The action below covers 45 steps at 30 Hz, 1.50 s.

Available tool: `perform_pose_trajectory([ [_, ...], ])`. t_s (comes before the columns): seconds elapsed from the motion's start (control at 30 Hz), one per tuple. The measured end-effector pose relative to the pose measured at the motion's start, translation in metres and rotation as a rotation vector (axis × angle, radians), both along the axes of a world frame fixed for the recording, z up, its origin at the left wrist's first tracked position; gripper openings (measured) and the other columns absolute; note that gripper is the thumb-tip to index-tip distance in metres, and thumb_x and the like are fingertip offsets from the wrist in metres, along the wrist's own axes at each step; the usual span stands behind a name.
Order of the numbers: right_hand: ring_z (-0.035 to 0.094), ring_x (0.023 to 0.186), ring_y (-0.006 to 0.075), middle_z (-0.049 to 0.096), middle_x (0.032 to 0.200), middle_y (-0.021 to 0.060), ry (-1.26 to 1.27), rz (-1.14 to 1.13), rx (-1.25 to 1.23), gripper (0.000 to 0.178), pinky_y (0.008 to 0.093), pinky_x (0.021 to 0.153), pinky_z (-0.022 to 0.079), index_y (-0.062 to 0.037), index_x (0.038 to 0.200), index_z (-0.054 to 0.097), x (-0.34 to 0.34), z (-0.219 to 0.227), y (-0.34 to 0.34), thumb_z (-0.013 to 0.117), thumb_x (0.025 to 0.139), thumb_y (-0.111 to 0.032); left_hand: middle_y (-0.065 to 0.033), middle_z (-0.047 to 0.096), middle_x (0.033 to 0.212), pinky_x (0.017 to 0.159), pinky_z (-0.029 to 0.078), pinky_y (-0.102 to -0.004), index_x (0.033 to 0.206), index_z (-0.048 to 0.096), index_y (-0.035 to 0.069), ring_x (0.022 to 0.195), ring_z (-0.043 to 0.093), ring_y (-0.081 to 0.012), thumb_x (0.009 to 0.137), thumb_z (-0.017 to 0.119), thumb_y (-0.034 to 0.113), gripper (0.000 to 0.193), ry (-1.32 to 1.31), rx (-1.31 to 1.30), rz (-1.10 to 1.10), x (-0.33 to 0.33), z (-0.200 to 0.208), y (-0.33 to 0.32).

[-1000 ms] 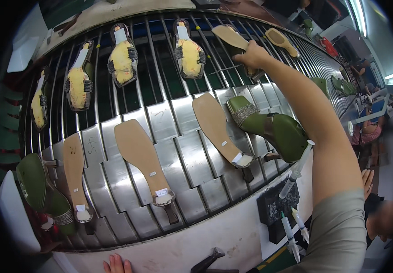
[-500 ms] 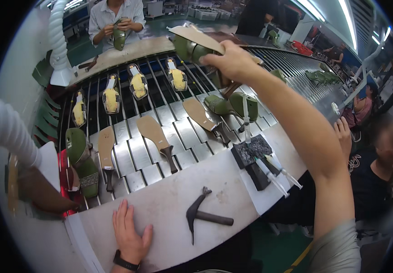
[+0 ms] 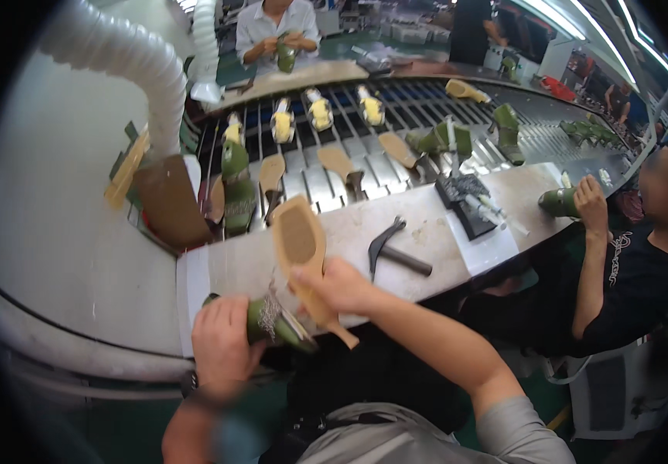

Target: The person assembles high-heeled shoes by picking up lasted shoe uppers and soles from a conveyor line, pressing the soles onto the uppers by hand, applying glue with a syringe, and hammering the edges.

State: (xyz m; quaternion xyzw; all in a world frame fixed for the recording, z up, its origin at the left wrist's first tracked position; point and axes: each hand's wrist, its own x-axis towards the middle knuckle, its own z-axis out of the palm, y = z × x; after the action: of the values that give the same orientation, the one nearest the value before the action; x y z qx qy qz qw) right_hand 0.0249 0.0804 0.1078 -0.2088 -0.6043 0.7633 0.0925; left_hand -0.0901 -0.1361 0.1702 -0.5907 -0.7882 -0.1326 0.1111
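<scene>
My left hand (image 3: 222, 340) is wrapped round a green shoe (image 3: 260, 321) with a glittery strap, held low at the bench's front edge. Close by on its right, my right hand (image 3: 338, 288) grips a tan shoe sole (image 3: 300, 232) by its narrow middle. That sole has a darker brown inner patch, and its slim heel end points down toward me. Sole and shoe are near each other; I cannot tell whether they touch. To the right on the pale bench (image 3: 334, 240) lies a hammer (image 3: 396, 251) with a dark handle.
Beyond the bench runs a slatted conveyor (image 3: 303, 185) bearing brown soles (image 3: 339, 164), yellow-and-white shoe pieces (image 3: 320, 112) and green shoes (image 3: 507, 135). A black block (image 3: 469, 205) holds syringes. At right a co-worker's hand (image 3: 591, 205) holds a green shoe. Ribbed white ducts (image 3: 129, 58) hang at left.
My right hand has come back from over the conveyor, where it held a green shoe, and now holds the tan sole. My left hand, earlier flat on the bench, now grips a green shoe.
</scene>
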Motion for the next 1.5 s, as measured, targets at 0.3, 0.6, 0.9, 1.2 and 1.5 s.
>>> perform_pose_trajectory([
  [0.3, 0.071, 0.106, 0.0326, 0.073, 0.113, 0.0192, -0.018, -0.643, 1.021, 0.052, 0.0414, 0.098, 0.054, 0.0067, 0.13, 0.064, -0.01, -0.046, 0.098, 0.076, 0.097, -0.031, -0.0148, 0.072, 0.09, 0.075, 0.056, -0.0482, 0.108, 0.06, 0.005, 0.088, 0.072, -0.0364, 0.07, 0.093, 0.029, 0.056, -0.021, -0.369, 0.057, -0.061, -0.021, 0.021],
  [0.6, 0.049, 0.058, 0.0081, 0.056, 0.058, 0.0002, 0.043, -0.607, 0.456, 0.049, 0.0284, 0.056, 0.039, 0.0005, 0.072, 0.07, -0.023, -0.043, 0.02, 0.07, 0.103, -0.038, -0.0154, 0.073, 0.103, 0.08, 0.056, -0.0458, 0.13, 0.061, 0.002, 0.094, 0.071, -0.0372, 0.064, 0.096, 0.031, 0.08, -0.084, -0.432, 0.073, -0.066, -0.019, 0.028],
  [0.9, 0.066, 0.096, 0.0282, 0.069, 0.099, 0.0132, 0.263, -0.744, 1.195, 0.032, 0.0394, 0.093, 0.052, 0.0024, 0.116, 0.065, 0.012, -0.036, 0.005, 0.077, 0.088, -0.006, -0.018, 0.073, 0.1, 0.078, 0.055, -0.0473, 0.128, 0.061, 0.001, 0.093, 0.071, -0.039, 0.069, 0.094, 0.036, 0.076, -0.128, -0.592, 0.06, -0.07, -0.013, 0.044],
  [1.2, 0.062, 0.06, 0.0264, 0.067, 0.082, 0.0099, 0.207, -0.511, 1.083, 0.044, 0.0374, 0.055, 0.05, -0.0029, 0.108, 0.069, 0.05, -0.067, -0.082, 0.089, 0.069, -0.006, -0.0256, 0.071, 0.097, 0.081, 0.056, -0.0494, 0.137, 0.055, -0.008, 0.092, 0.069, -0.0445, 0.074, 0.089, 0.023, 0.079, -0.242, -0.468, -0.22, -0.035, -0.018, 0.072],
  [1.5, 0.058, 0.055, 0.0209, 0.057, 0.067, 0.0031, 0.166, -0.501, 1.288, 0.02, 0.0358, 0.05, 0.039, -0.0054, 0.088, 0.065, 0.032, -0.059, -0.084, 0.08, 0.074, -0.006, -0.0261, 0.07, 0.106, 0.085, 0.056, -0.0484, 0.14, 0.054, -0.009, 0.098, 0.068, -0.0434, 0.069, 0.082, 0.016, 0.081, -0.266, -0.557, -0.244, -0.035, -0.018, 0.078],
])
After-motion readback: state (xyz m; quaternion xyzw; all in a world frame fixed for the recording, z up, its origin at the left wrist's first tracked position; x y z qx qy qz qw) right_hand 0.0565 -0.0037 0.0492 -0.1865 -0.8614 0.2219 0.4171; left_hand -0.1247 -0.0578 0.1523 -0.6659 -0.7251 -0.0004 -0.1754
